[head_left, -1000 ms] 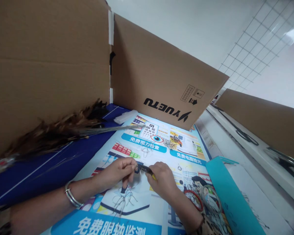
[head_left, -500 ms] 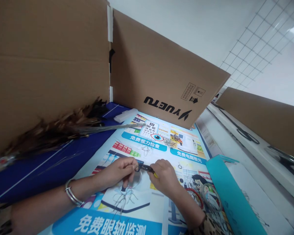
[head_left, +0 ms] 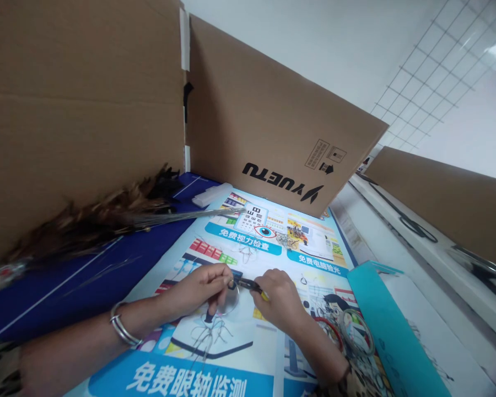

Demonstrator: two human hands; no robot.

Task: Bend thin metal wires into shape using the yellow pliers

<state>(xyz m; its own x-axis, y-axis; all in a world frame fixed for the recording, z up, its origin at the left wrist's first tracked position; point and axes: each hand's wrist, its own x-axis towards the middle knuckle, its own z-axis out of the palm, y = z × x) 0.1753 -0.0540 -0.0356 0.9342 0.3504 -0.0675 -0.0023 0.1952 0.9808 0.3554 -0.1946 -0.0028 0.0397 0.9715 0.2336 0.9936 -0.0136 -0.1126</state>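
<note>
My right hand [head_left: 279,300] is closed round the handles of a pair of pliers [head_left: 248,284], dark at the jaws and yellow at the grip. The jaws point left and reach the fingertips of my left hand [head_left: 210,286]. Those fingers pinch a thin piece of wire [head_left: 238,300] that bends in a loop below the jaws; its exact end is hidden by the fingers. Beneath my left hand, several loose bent wires [head_left: 209,333] lie on the printed poster [head_left: 268,344].
Coils of wire [head_left: 357,333] and a teal box [head_left: 400,331] lie at the right. Feathers [head_left: 107,212] with long thin stems rest on blue cloth [head_left: 95,275] at the left. Cardboard panels [head_left: 264,121] stand behind. A small wire pile [head_left: 287,240] sits farther back.
Both hands stay in nearly the same place. The pliers and my right hand have shifted very slightly; nothing has been let go.
</note>
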